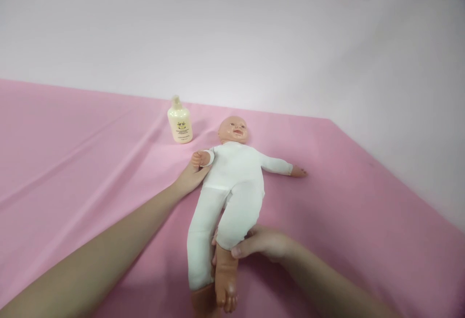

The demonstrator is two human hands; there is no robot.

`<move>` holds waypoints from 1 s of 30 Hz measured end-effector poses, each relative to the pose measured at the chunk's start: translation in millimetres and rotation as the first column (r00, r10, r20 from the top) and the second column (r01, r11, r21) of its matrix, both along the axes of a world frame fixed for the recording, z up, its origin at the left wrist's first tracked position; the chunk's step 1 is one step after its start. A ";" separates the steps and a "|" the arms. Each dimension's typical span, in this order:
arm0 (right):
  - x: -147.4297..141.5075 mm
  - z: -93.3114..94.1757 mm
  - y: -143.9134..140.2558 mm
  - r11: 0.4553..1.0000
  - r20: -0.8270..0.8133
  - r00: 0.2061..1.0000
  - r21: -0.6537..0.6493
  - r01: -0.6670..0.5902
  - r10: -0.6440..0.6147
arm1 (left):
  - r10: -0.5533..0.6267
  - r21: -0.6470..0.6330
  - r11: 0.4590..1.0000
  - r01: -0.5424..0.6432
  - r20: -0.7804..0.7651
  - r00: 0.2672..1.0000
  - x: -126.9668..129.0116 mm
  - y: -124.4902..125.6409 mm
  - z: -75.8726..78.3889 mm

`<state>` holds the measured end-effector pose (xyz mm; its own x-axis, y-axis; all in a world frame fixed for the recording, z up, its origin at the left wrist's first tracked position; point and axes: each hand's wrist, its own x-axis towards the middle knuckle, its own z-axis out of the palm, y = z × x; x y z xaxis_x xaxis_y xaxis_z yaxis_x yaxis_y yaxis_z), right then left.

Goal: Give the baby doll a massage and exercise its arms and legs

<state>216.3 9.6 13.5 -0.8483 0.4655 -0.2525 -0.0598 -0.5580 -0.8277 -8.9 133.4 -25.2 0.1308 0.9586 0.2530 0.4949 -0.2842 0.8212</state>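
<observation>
A baby doll (236,167) with a white cloth body lies on its back on the pink cloth, head away from me and feet towards me. At its arm on the left of the view, my left hand (192,177) is closed around the arm near the doll's small hand; most of my fingers are hidden behind it. My right hand (265,245) wraps round the doll's lower leg just above the foot, thumb on top and fingertips showing on the inner side. The doll's other arm stretches out to the right.
A pale yellow pump bottle (181,126) with a printed label stands upright left of the doll's head. The pink cloth (109,153) has folds on the left. Beyond its edges is a plain whitish surface (181,37).
</observation>
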 end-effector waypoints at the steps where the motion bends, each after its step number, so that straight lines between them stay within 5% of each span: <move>1: -0.1 -0.3 0.1 1.000 0.005 1.000 0.003 0.001 -0.001 | 0.001 -0.006 1.000 -0.001 0.001 1.000 0.2 -0.1 0.4; 30: 1.8 -0.6 0.6 1.000 0.022 1.000 0.022 -0.008 0.008 | -0.025 -0.041 0.999 0.026 0.021 0.999 -0.4 0.6 -1.9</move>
<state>218.1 10.2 12.9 -0.8464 0.4643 -0.2608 -0.0370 -0.5399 -0.8409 -9.2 134.0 -27.1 0.1506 0.9647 0.2158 0.4707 -0.2620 0.8425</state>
